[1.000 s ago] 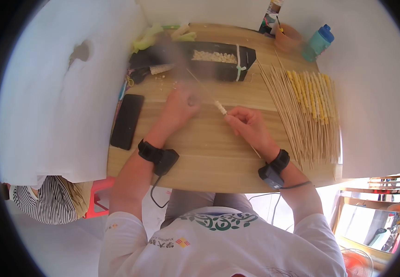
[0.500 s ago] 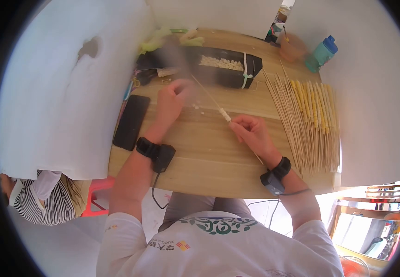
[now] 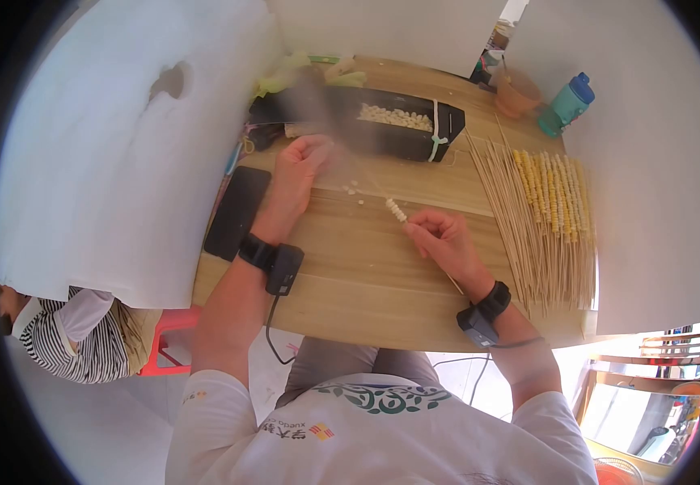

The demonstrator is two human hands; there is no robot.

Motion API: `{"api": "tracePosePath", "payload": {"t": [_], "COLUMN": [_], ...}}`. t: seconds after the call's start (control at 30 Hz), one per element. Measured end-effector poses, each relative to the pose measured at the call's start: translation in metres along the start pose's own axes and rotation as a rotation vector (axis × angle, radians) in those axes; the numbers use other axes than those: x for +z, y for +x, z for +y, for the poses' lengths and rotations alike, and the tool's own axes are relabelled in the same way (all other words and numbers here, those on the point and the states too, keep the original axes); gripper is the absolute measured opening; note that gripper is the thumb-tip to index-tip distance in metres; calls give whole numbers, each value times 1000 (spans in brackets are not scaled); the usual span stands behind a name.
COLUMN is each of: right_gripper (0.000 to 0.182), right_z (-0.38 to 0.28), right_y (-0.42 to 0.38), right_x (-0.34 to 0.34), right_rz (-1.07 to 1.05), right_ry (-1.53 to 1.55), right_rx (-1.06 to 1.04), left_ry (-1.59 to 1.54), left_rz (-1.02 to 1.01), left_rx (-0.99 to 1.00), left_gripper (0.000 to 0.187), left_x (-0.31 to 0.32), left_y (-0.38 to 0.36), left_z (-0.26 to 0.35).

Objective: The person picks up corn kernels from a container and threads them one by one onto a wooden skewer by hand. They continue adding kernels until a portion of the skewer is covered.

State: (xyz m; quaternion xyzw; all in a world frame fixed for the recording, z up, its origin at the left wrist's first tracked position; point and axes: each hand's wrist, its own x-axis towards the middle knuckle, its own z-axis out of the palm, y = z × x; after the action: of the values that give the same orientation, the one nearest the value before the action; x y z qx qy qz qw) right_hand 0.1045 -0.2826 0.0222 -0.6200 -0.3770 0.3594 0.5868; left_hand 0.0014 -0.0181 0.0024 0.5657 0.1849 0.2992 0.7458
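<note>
My right hand [image 3: 445,241] pinches a thin wooden skewer [image 3: 456,284] that slants up and to the left over the table. Small pale kernel-like pieces [image 3: 396,210] are threaded along it just beyond my fingertips. Near the skewer's blurred far end, my left hand [image 3: 297,171] has thumb and fingers pressed together; whatever they hold is too blurred to make out. Behind that hand lies a long black box [image 3: 414,145] holding many loose pale pieces [image 3: 398,117]. A few loose pieces [image 3: 352,190] rest on the wood between my hands.
Bare skewers [image 3: 520,234] and skewers threaded with yellow and whitish pieces [image 3: 556,190] lie at the right. A black phone [image 3: 237,212] lies left. A teal bottle [image 3: 566,105] and an orange bowl [image 3: 517,93] stand back right. Another person [image 3: 83,335] sits beyond the left partition.
My left hand stays pinched close to the skewer's far end. The right hand keeps its hold, shifted slightly. The whole view has moved a little.
</note>
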Motion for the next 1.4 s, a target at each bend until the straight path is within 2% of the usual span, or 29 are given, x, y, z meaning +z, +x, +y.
{"api": "tracePosePath", "payload": {"t": [0.77, 1.4], "right_gripper": [15, 14], "right_z": [2, 4], "right_y": [-1, 0], "right_x": [2, 1], "right_rz": [-3, -3], "right_ry": [-2, -17], "right_rx": [21, 24], "left_ry": [-127, -97], "left_rz": [-21, -6], "left_rx": [62, 95], "left_gripper": [13, 11], "left_x": [6, 6], "left_y": [1, 0], "left_z": [-2, -1]}}
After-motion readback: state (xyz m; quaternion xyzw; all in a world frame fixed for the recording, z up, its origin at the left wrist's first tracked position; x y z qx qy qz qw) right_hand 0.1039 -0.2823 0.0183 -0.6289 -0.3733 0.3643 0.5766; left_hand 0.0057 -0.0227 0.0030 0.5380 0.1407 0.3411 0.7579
